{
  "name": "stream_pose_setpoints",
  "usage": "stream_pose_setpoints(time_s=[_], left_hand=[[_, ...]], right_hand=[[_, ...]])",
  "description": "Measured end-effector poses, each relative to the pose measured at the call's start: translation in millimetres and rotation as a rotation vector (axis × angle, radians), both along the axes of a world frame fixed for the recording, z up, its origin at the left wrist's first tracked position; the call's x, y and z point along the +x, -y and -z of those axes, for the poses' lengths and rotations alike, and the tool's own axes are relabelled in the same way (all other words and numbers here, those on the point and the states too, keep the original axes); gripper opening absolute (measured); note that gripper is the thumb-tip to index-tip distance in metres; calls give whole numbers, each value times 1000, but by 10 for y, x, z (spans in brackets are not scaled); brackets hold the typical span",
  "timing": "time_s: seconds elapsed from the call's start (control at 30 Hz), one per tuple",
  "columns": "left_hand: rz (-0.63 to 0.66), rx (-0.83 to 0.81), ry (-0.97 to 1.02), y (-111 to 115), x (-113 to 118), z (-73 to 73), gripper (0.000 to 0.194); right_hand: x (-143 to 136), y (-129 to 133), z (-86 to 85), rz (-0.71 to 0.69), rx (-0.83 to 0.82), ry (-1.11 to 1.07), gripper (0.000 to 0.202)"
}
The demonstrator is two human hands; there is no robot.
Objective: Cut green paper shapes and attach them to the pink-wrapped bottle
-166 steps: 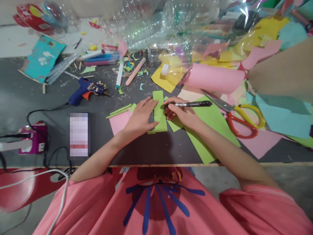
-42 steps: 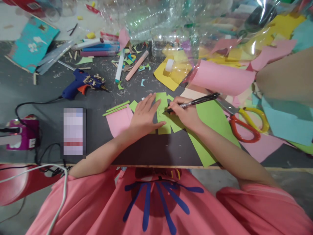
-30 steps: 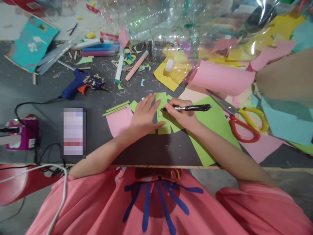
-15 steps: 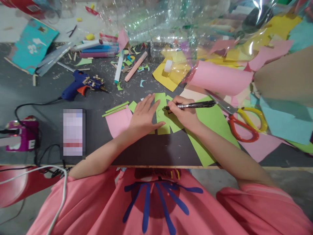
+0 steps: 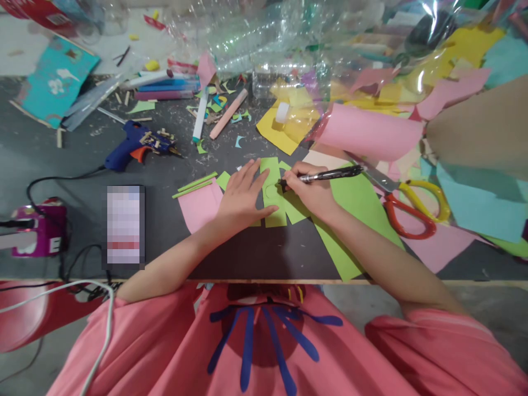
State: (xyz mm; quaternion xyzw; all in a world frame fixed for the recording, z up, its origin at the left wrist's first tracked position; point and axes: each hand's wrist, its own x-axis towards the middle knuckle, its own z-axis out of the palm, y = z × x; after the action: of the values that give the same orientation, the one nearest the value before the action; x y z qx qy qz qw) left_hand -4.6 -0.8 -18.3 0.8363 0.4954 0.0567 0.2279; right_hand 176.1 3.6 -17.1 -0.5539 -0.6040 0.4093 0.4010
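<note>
My right hand [image 5: 311, 190] is closed around a black pen [image 5: 334, 174], its tip down at a light green paper strip [image 5: 275, 214]. A small curved outline is drawn on that strip. Spread flat, my left hand [image 5: 244, 192] rests over the strip's left edge and covers part of the green paper under it. Another green piece [image 5: 297, 208] lies beneath my right hand, and a large green sheet [image 5: 350, 231] extends under my right forearm. Left of my left hand are a pink paper piece [image 5: 197, 206] and thin rolled green paper sticks [image 5: 193, 186].
Scissors [image 5: 412, 203] with red and yellow handles lie at right. A blue glue gun [image 5: 132, 146], a phone [image 5: 124, 225] and a purple power block [image 5: 41, 228] sit at left. Markers [image 5: 229, 113], paper scraps and a pink-wrapped plastic bottle [image 5: 371, 132] are farther back.
The drawn curve on the green strip has grown longer and rounder. The pen has shifted slightly in my right hand; my left hand stays in place.
</note>
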Motion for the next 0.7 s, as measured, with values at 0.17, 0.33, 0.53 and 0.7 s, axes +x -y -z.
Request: stream_pose_setpoints(time_s=[0.17,0.33,0.53,0.7], left_hand=[[2,-4,-11,-4,-2,-6,74],[-1,7,-9,-3,-8,10,75],[8,3,11,-11,-21,35,75],[-1,-5,-14,-11,-9,8,76]], right_hand=[[-5,-9,-10,-10,4,44,33],[1,-4,11,57,1,-10,33],[6,-5,-7,-2,-9,46,35],[-3,-9,-3,41,18,37,36]])
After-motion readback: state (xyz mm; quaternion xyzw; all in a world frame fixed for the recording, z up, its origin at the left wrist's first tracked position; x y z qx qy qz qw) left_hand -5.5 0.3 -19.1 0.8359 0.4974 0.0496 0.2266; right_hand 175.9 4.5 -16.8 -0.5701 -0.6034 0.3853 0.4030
